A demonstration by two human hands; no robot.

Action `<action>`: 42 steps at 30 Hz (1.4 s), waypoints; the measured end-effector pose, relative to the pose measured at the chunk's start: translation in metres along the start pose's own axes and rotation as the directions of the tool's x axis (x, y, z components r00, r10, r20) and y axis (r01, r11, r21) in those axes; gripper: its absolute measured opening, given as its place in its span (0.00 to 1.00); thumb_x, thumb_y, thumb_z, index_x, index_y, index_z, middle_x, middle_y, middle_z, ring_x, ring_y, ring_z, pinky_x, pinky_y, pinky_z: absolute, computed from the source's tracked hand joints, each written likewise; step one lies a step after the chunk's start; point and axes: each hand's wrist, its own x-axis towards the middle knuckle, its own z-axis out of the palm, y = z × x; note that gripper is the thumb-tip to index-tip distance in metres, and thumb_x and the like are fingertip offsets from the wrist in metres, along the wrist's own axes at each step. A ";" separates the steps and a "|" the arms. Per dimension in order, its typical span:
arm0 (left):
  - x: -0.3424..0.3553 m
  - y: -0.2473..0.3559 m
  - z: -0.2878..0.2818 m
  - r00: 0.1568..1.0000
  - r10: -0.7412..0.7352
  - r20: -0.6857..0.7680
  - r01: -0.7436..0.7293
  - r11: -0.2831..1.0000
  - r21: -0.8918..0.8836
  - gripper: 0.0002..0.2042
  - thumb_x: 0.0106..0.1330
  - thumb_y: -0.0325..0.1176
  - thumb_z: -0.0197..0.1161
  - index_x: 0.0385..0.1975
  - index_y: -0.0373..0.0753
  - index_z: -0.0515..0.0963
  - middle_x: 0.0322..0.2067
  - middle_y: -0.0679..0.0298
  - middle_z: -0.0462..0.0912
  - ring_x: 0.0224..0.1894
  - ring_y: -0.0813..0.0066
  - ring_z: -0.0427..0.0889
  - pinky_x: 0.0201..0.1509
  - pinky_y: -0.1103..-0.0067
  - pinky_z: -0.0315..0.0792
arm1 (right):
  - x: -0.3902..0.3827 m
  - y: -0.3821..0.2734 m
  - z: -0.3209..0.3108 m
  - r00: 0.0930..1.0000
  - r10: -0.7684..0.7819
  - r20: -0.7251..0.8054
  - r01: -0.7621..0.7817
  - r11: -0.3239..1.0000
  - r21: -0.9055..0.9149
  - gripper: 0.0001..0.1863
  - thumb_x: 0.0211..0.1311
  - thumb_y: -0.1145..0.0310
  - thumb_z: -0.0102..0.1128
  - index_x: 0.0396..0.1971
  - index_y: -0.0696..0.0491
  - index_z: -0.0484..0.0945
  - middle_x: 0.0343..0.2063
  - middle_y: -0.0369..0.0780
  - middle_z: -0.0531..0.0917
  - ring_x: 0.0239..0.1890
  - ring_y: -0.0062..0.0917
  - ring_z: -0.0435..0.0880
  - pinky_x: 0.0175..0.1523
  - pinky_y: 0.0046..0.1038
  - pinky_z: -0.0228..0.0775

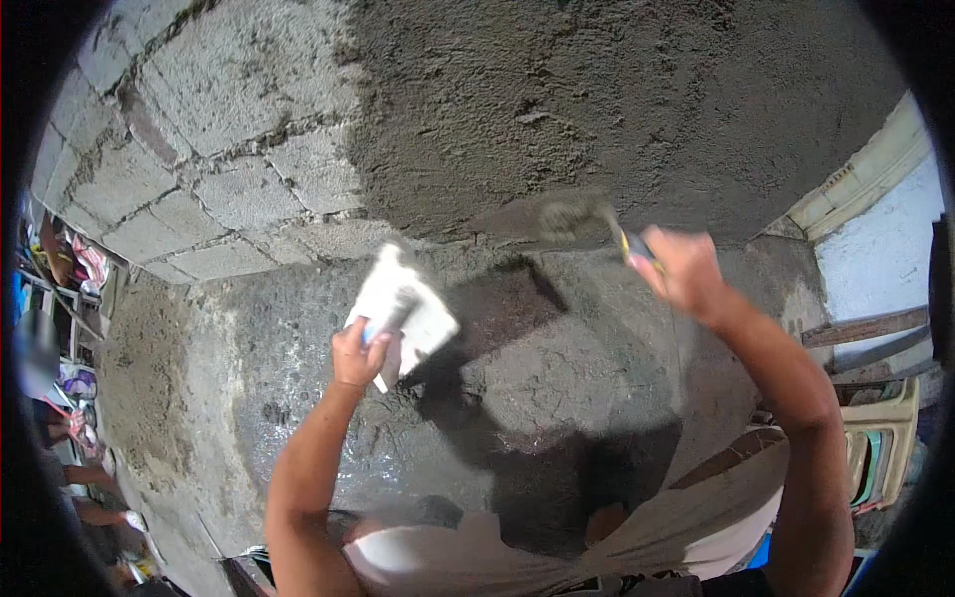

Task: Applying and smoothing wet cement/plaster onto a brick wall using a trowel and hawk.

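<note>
My left hand (pixel 356 355) is closed on the handle of a flat white board (pixel 430 323), which looks like a plasterer's hawk. It is tilted over the floor and slightly blurred. My right hand (pixel 686 274) grips a trowel (pixel 575 217) by its grey and yellow handle. The trowel's mortar-smeared blade lies at the foot of the wall, over the wet grey mortar coat (pixel 597 109); whether it touches I cannot tell. Left of that coat, the bare concrete blocks (pixel 234 199) show, with rough joints between them.
Damp, mortar-spotted floor (pixel 587 373) spreads below the wall, with my shadow on it. A mortar patch (pixel 144 373) lies to the left. Cluttered shelves and a person's arm (pixel 95 512) show at the far left. Stacked plastic chairs (pixel 890 438) and wooden strips (pixel 865 326) stand at right.
</note>
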 end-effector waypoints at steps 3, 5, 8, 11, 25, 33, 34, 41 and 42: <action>-0.022 0.006 0.010 0.953 -0.203 -0.225 0.175 0.975 -0.140 0.12 0.64 0.38 0.63 0.36 0.34 0.77 0.20 0.54 0.80 0.20 0.60 0.79 0.26 0.69 0.71 | 0.057 0.021 0.012 0.999 -0.027 -0.039 0.021 0.986 -0.165 0.20 0.65 0.48 0.57 0.28 0.51 0.69 0.21 0.43 0.81 0.22 0.43 0.81 0.25 0.42 0.69; -0.041 -0.003 0.013 0.865 -0.324 -0.382 0.287 0.946 -0.154 0.14 0.67 0.39 0.61 0.36 0.31 0.76 0.20 0.55 0.81 0.22 0.61 0.81 0.28 0.68 0.72 | 0.076 0.033 0.001 0.993 0.043 -0.107 -0.072 0.956 -0.284 0.21 0.66 0.46 0.55 0.29 0.51 0.70 0.21 0.45 0.81 0.24 0.44 0.82 0.26 0.44 0.71; -0.049 0.014 0.009 0.820 -0.448 -0.357 0.343 0.883 -0.319 0.14 0.67 0.39 0.61 0.35 0.30 0.76 0.21 0.53 0.82 0.23 0.62 0.82 0.29 0.69 0.73 | 0.051 0.049 -0.040 0.977 0.087 -0.196 -0.158 0.912 -0.378 0.19 0.67 0.48 0.57 0.29 0.51 0.72 0.20 0.46 0.81 0.24 0.45 0.82 0.25 0.45 0.71; -0.052 0.028 0.000 0.835 -0.443 -0.325 0.356 0.887 -0.294 0.14 0.67 0.39 0.61 0.34 0.32 0.75 0.22 0.53 0.82 0.24 0.63 0.81 0.31 0.68 0.73 | 0.004 0.022 -0.064 0.951 0.257 -0.173 -0.307 0.857 -0.413 0.18 0.67 0.50 0.57 0.30 0.52 0.72 0.19 0.46 0.81 0.24 0.45 0.82 0.25 0.45 0.71; -0.069 0.053 -0.001 0.892 -0.383 -0.242 0.298 0.899 -0.322 0.15 0.69 0.40 0.61 0.33 0.32 0.73 0.20 0.54 0.79 0.22 0.72 0.76 0.28 0.71 0.71 | 0.080 0.034 -0.037 0.998 -0.012 -0.063 -0.024 0.838 -0.545 0.22 0.70 0.44 0.47 0.34 0.49 0.74 0.24 0.42 0.85 0.24 0.38 0.86 0.27 0.40 0.77; -0.062 0.053 0.024 0.809 -0.503 -0.305 0.328 0.816 -0.475 0.14 0.71 0.38 0.60 0.34 0.31 0.75 0.22 0.61 0.81 0.24 0.77 0.76 0.29 0.73 0.72 | -0.048 0.036 -0.037 0.964 0.262 -0.038 -0.264 0.935 -0.237 0.19 0.68 0.53 0.56 0.28 0.54 0.72 0.21 0.51 0.80 0.26 0.51 0.80 0.29 0.48 0.69; -0.063 0.044 0.026 0.802 -0.531 -0.274 0.348 0.787 -0.509 0.13 0.71 0.38 0.59 0.34 0.31 0.75 0.24 0.63 0.81 0.25 0.77 0.76 0.30 0.74 0.72 | -0.031 0.024 -0.026 0.969 0.219 -0.111 -0.234 0.961 -0.147 0.18 0.68 0.53 0.56 0.27 0.54 0.72 0.21 0.51 0.79 0.26 0.52 0.79 0.29 0.48 0.69; -0.048 0.048 0.051 0.771 -0.590 -0.240 0.340 0.699 -0.629 0.15 0.75 0.43 0.54 0.41 0.34 0.75 0.29 0.68 0.76 0.28 0.82 0.72 0.30 0.81 0.68 | 0.078 0.003 0.045 0.933 0.245 -0.264 -0.257 0.966 -0.009 0.21 0.70 0.50 0.50 0.28 0.53 0.72 0.23 0.50 0.81 0.28 0.52 0.80 0.31 0.49 0.70; -0.048 0.050 0.048 0.773 -0.589 -0.234 0.350 0.704 -0.618 0.15 0.75 0.43 0.54 0.41 0.34 0.75 0.29 0.68 0.76 0.28 0.82 0.72 0.30 0.81 0.68 | 0.080 -0.001 0.060 0.942 0.232 -0.242 -0.247 0.968 -0.036 0.22 0.71 0.48 0.49 0.28 0.53 0.72 0.24 0.50 0.81 0.29 0.52 0.81 0.32 0.50 0.71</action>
